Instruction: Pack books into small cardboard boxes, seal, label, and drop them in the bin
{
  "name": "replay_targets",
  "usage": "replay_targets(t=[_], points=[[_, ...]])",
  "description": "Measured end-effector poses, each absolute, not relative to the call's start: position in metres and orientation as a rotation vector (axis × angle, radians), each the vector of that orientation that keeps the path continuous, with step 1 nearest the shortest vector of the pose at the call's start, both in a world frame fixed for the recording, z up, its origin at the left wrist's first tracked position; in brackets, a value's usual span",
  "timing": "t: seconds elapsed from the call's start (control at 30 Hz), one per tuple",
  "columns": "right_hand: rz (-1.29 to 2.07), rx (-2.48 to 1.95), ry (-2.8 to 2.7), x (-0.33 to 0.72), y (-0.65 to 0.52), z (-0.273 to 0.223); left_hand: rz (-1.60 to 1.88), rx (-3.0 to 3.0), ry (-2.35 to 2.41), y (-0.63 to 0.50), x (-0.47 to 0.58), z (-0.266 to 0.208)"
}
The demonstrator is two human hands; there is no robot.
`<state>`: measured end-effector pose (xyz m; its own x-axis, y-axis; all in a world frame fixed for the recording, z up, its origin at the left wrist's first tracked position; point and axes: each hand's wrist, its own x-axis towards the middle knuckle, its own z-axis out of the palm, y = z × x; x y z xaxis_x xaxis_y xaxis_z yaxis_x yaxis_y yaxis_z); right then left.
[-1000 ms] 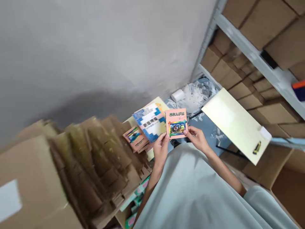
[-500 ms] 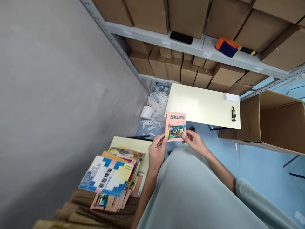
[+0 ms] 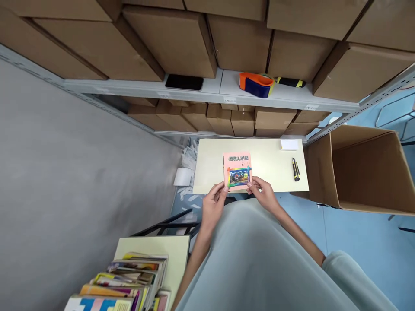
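A small pink book point(image 3: 238, 160) with a colourful framed picture on its cover is held up in front of me, face towards the camera. My left hand point(image 3: 214, 206) pinches its lower left corner, thumb on the front. At the lower right corner, my right hand point(image 3: 263, 193) grips it the same way, fingers partly behind the cover. Behind and below the book lies the pale table point(image 3: 210, 160), whose near edge passes close to my hands.
Piled books point(image 3: 132, 276) lie on a second table point(image 3: 177, 255) at lower left. A utility knife point(image 3: 295, 169) and a white box point(image 3: 289, 144) are on the pale table. A large open carton point(image 3: 369, 168) stands right. Shelving holds boxes, a phone point(image 3: 184, 82) and a tape dispenser point(image 3: 256, 85).
My view has turned and moved closer to the pale table and shelf. The book, still in both hands, is now over the table; the piled books have slid towards the lower left of view.
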<state>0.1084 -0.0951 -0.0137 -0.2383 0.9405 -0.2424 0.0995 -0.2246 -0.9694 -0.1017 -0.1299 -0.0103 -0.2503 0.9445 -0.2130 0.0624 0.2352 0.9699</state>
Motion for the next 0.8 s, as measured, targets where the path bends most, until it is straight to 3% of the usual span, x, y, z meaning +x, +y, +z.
replay_targets(t=[0.37, 0.57, 0.8], points=[[1.366, -1.406, -1.063, 0.118, -0.072, -0.022, 0.999, 0.995, 1.372, -0.071, -0.091, -0.007], [0.995, -1.647, -1.291, 0.117, -0.064, -0.01, 1.072, 0.986, 1.456, -0.063, -0.094, -0.01], [1.304, -1.514, -1.297, 0.091, -0.063, 0.004, 1.208, 1.618, 1.44, -0.077, -0.072, 0.003]])
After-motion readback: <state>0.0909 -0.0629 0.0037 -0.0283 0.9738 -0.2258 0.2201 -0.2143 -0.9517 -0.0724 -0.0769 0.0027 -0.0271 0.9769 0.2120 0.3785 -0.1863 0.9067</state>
